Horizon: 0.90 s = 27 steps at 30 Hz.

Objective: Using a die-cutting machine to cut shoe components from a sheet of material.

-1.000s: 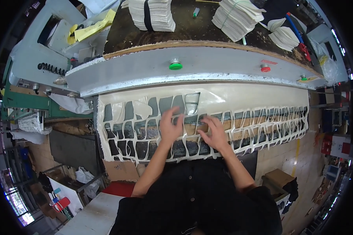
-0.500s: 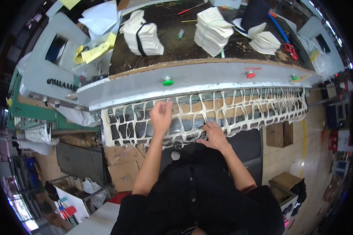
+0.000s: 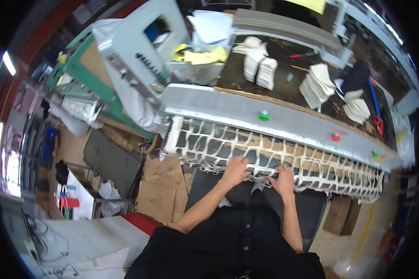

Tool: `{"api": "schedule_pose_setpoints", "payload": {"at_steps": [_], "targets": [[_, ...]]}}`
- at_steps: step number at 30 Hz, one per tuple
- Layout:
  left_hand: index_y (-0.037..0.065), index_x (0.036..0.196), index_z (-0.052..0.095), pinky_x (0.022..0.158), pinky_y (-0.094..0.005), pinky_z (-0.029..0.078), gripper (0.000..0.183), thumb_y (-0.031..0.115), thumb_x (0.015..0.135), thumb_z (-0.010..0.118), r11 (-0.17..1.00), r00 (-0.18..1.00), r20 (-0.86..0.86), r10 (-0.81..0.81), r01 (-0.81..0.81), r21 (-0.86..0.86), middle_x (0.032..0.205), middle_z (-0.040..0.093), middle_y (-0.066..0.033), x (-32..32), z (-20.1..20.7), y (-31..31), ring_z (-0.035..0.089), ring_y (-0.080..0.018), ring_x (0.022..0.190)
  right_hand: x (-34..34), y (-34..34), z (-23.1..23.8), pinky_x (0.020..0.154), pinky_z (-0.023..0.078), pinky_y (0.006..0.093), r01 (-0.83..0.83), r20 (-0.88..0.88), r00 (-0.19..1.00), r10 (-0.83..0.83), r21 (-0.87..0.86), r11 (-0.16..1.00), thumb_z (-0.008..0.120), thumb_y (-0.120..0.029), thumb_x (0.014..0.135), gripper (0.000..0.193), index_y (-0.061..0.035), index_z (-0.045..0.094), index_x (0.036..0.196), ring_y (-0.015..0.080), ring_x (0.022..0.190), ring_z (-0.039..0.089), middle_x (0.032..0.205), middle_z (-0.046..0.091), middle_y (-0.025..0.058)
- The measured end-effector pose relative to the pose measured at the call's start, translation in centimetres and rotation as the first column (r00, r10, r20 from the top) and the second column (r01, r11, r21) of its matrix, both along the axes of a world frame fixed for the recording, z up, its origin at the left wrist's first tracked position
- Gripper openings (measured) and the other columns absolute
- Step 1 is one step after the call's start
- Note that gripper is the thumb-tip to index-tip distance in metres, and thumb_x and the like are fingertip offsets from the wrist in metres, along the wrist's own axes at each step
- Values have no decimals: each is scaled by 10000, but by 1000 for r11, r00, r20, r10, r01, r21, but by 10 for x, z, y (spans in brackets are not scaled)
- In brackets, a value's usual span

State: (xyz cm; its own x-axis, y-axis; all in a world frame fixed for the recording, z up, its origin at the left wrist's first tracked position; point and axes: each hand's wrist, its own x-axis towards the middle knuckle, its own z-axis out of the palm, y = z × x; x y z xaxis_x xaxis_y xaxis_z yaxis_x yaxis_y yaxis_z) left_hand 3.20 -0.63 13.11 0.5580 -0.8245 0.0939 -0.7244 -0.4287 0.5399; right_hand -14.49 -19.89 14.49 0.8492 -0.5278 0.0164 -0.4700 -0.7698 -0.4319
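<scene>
A long off-white fabric lattice [image 3: 173, 135], full of cut-out holes, lies along the grey machine's front, with loose shreds hanging at its near edge. At that near edge, left of the middle, my left hand [image 3: 236, 170] has its fingers curled over the fabric strands. Just to the right, my right hand [image 3: 283, 179] grips the same edge between thumb and fingers. A small pale scrap dangles between the two hands. Dark and brown patches of the bed show through the holes.
Behind the grey beam [image 3: 209, 98], with green and red buttons, several stacks of off-white cut pieces [image 3: 316, 86] stand on the dark tabletop. Red-handled scissors [image 3: 378, 124] lie at the right. Flattened cardboard [image 3: 157, 197] is on the floor at left; a brown box [image 3: 340, 215] stands below right.
My view has swung left, so the machine appears farther right and tilted. My left hand has come down from above the lattice to its near edge, closer to my right hand.
</scene>
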Motion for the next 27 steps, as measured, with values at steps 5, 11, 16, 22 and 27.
{"api": "schedule_pose_setpoints", "payload": {"at_steps": [5,11,16,22,27], "targets": [[79,1132,697,1015,-501,461,455,207,768,938,999,998,-66,25,-27,-31,1131,656,-152,8,-5,-2,621,-384,1158,12,-10,-4,914,536,524,-36,18,999,36,1,999,1019,-235,628,506,-14,729,979,423,1027,678,1025,702,196],[91,1142,686,1018,-487,455,487,255,761,941,1000,998,-66,15,-16,-13,1136,652,-150,-2,-17,9,614,-366,1191,-2,-9,-9,896,539,513,-93,6,996,93,18,995,1012,-198,633,498,-6,708,978,443,991,675,996,696,205],[71,1043,729,918,-510,536,387,376,856,876,934,888,-302,-346,356,-21,1078,713,-155,12,-16,32,692,-390,1085,-28,-22,-9,763,584,431,-223,-95,958,272,355,908,978,-308,743,363,-23,792,868,321,825,748,854,765,168],[-2,1481,579,1229,-549,366,702,428,957,759,993,995,-73,-64,57,-100,1537,577,-225,46,-27,-27,508,-430,1451,93,-54,-28,711,583,451,91,169,972,-161,362,928,795,-421,966,675,1,595,1454,354,807,742,867,732,173],[-55,1638,371,1333,-545,220,905,500,998,691,968,973,-56,-222,227,109,1738,332,-232,4,-72,-21,290,-431,1611,123,-14,-53,855,601,557,132,-107,987,-118,137,982,872,-405,844,847,-89,514,1544,518,968,706,1204,638,337]]}}
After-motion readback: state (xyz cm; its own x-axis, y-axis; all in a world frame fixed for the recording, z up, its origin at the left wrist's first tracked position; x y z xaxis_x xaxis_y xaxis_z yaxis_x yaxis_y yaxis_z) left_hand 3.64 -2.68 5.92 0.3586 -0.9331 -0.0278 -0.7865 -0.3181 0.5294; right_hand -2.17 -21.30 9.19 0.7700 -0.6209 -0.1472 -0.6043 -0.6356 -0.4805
